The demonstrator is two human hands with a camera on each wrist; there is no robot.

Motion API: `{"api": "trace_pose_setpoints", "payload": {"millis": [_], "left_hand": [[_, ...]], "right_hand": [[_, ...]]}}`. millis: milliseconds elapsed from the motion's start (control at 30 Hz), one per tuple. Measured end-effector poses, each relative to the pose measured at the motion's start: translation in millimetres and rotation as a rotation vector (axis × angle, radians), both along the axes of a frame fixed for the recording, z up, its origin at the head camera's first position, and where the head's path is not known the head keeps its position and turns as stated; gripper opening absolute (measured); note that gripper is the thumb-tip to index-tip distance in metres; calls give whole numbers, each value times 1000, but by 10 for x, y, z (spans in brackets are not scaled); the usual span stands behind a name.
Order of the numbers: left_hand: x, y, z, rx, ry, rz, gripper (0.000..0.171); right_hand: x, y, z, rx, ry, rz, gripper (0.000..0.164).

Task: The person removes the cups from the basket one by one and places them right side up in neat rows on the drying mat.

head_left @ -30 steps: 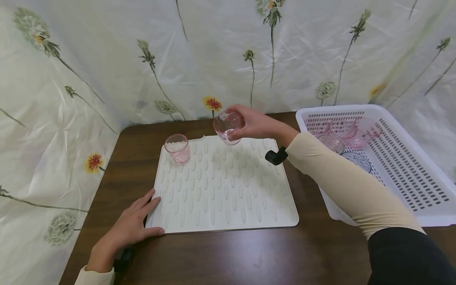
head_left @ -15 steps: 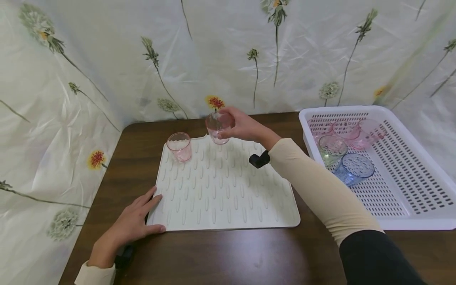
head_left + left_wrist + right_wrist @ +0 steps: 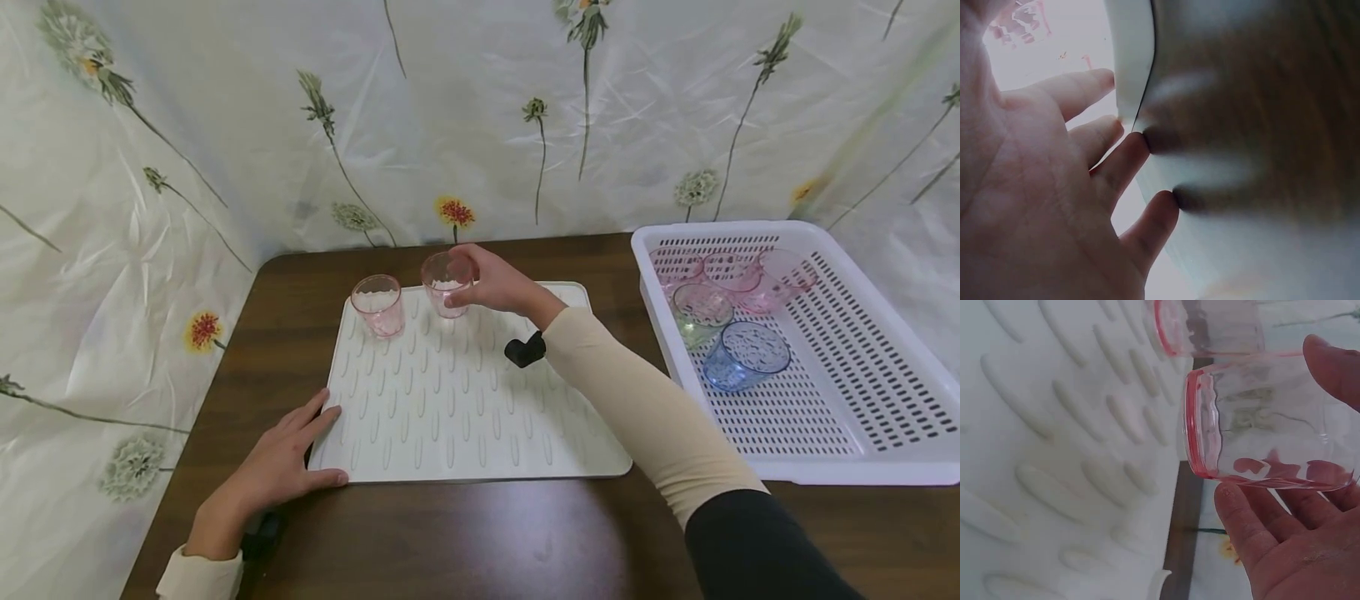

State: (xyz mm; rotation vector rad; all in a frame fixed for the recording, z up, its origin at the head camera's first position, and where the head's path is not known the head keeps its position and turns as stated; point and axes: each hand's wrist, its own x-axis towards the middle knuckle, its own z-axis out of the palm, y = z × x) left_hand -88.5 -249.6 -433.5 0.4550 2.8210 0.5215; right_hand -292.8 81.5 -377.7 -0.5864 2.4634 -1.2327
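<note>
A pink glass (image 3: 444, 287) is gripped in my right hand (image 3: 495, 282) over the back edge of a white ridged mat (image 3: 465, 400). The right wrist view shows the thumb on one side of this glass (image 3: 1260, 425) and the fingers on the other, its base close to the mat. Just left of it a second pink glass (image 3: 379, 308) stands upright on the mat's back left corner. My left hand (image 3: 273, 467) rests at the mat's front left corner, fingers spread and touching the edge. In the left wrist view its fingertips (image 3: 1163, 206) meet the mat edge and the table.
A white perforated basket (image 3: 870, 467) stands on the right of the brown wooden table (image 3: 420, 542). Inside are several pink glasses (image 3: 780, 279), a greenish glass (image 3: 701, 312) and a blue glass (image 3: 746, 357). A flowered curtain (image 3: 450, 125) hangs behind.
My right hand has carried the pink glass leftward and down, close beside the standing one. The arm has uncovered the greenish and blue glasses in the basket. My left hand stays put.
</note>
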Motion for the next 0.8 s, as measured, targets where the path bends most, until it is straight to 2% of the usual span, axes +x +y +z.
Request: {"api": "trace_pose_setpoints", "payload": {"millis": [200,800], "left_hand": [[1,-8,-2,8,20,-10,93],[16,0,16,2,15,-1,93]], "right_hand": [[10,-82,-75,-5,-39,-1,82],[60,-241,-258,-73,-112,-11,77]]}}
